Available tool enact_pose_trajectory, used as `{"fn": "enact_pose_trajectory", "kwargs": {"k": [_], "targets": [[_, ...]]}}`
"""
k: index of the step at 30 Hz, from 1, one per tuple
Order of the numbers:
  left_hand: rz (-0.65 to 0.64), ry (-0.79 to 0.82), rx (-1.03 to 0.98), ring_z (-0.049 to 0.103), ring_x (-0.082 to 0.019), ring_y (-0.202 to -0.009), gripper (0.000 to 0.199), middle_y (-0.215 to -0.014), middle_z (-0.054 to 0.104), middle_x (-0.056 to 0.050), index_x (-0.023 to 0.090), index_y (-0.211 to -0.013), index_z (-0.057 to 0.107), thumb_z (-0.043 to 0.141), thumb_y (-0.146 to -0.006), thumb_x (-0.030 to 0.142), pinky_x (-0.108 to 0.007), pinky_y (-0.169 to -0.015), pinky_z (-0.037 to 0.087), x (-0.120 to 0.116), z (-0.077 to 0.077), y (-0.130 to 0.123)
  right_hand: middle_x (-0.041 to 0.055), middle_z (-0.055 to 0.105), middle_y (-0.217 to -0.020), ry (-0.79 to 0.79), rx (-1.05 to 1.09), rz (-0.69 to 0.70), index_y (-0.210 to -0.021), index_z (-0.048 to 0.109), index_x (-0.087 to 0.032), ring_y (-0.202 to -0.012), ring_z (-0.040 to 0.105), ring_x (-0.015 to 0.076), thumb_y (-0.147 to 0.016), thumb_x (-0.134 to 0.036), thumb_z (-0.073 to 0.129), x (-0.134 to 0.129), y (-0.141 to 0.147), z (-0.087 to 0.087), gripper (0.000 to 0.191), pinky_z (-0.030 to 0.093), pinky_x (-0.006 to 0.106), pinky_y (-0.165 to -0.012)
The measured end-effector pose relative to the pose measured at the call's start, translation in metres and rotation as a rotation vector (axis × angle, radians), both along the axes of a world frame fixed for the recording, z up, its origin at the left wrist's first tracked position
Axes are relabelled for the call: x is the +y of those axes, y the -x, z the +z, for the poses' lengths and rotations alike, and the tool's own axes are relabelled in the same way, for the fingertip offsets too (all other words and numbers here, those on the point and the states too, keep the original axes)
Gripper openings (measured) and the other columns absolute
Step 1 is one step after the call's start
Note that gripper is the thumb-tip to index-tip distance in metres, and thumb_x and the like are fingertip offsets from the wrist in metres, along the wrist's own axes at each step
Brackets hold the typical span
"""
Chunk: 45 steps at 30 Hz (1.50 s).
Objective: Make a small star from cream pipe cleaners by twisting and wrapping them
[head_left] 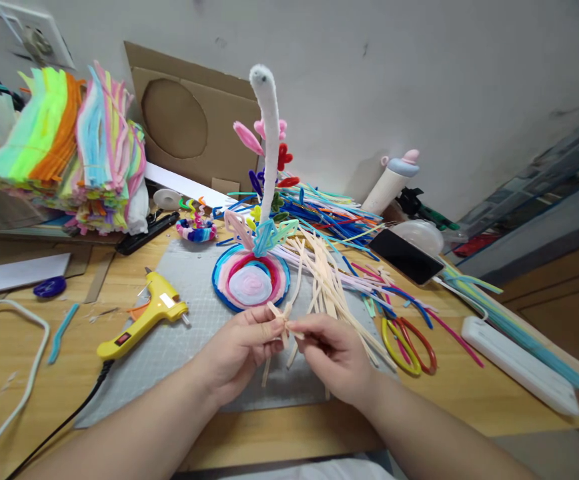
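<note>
Between both hands, over the grey cutting mat, is a small knot of cream pipe cleaners with short ends sticking out. My left hand pinches it from the left, thumb on top. From the right, my right hand pinches it with thumb and forefinger, the other fingers curled. Just behind stands a round coiled base in blue, pink and white, with a tall white fuzzy stem and coloured petals. A bundle of loose cream pipe cleaners lies beyond my right hand.
A yellow glue gun lies left on the mat. Scissors, a black phone and a white power strip are at the right. Pipe cleaner bundles stand back left, a white bottle back right.
</note>
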<state>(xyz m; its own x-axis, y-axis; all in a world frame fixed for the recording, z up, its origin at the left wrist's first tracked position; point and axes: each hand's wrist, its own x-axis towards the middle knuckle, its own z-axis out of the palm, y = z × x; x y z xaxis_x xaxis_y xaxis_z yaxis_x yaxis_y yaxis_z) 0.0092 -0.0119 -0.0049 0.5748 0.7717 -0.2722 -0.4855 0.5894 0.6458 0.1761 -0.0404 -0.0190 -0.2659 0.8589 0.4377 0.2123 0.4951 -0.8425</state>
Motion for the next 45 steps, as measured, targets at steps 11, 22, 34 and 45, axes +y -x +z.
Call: {"fn": "enact_pose_trajectory", "kwargs": {"k": [11,22,34,45], "targets": [[-0.049,-0.069,-0.01,0.053,-0.008,-0.059,0.009,-0.064,0.058,0.0,0.013,-0.069,0.06,0.069,-0.072,0.014,-0.02,-0.06,0.043,-0.001,0.008,0.0,0.0005,0.063,-0.067,0.324,0.282,-0.009,-0.081,0.063,-0.019,-0.054,0.056,0.0091,-0.079,-0.023,0.063,-0.001,0.004,0.01,0.005,0.045,0.018,-0.05],[-0.017,-0.186,0.072,0.056,-0.01,-0.055,0.013,-0.061,0.061,0.001,0.013,-0.063,0.066,0.077,-0.061,0.019,-0.021,-0.057,0.043,-0.007,0.014,-0.001,-0.0011,0.059,-0.057,0.402,0.355,0.093,-0.077,0.064,-0.019,-0.048,0.053,0.0095,-0.077,-0.028,0.064,-0.007,-0.001,0.018,0.01,0.043,0.019,-0.045],[0.1,-0.288,0.132,0.048,-0.01,-0.064,0.017,-0.068,0.055,0.002,0.015,-0.068,0.062,0.075,-0.066,0.026,-0.021,-0.063,0.037,-0.005,0.009,-0.002,0.0,0.059,-0.062,0.074,0.17,0.011,-0.084,0.067,-0.02,-0.056,0.054,0.0114,-0.079,-0.012,0.058,-0.006,0.005,0.019,0.013,0.043,0.022,-0.052],[0.251,-0.505,0.462,0.051,-0.013,-0.067,0.012,-0.066,0.058,0.001,0.016,-0.066,0.058,0.066,-0.072,0.021,-0.024,-0.068,0.039,-0.002,0.0,-0.005,0.0003,0.057,-0.062,-0.269,-0.358,-0.219,-0.08,0.062,-0.016,-0.057,0.052,0.0116,-0.077,-0.007,0.055,-0.01,0.009,0.012,0.012,0.038,0.025,-0.056]]}}
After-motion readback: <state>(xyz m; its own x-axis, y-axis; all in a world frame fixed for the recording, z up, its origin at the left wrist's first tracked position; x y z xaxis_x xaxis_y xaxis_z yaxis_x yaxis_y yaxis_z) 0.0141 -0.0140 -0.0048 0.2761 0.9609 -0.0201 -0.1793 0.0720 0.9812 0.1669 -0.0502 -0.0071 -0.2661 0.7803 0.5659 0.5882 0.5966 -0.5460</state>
